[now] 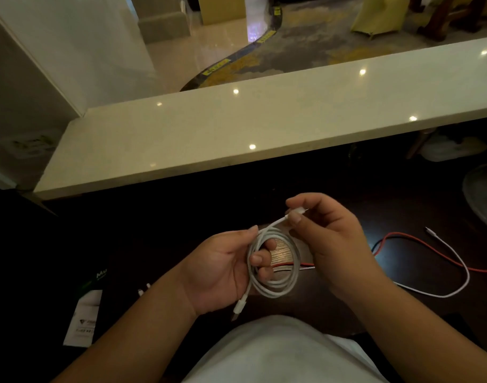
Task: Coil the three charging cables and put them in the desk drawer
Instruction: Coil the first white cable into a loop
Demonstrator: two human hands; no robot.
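White coil (274, 261) hangs over the curled fingers of the left hand (223, 272), one plug dangling at six o'clock. At one o'clock the right hand (328, 239) pinches the coil's other plug. Red cable (430, 246) and loose white cable (458, 261) lie at three o'clock on the dark tabletop (402, 205).

Dim, soft foreground; glare-spotted counter (264, 120)

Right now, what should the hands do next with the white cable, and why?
Probably tuck the plug end pinched by the right hand around the white coil held in the left hand. The loops look finished; only that short tail remains loose.
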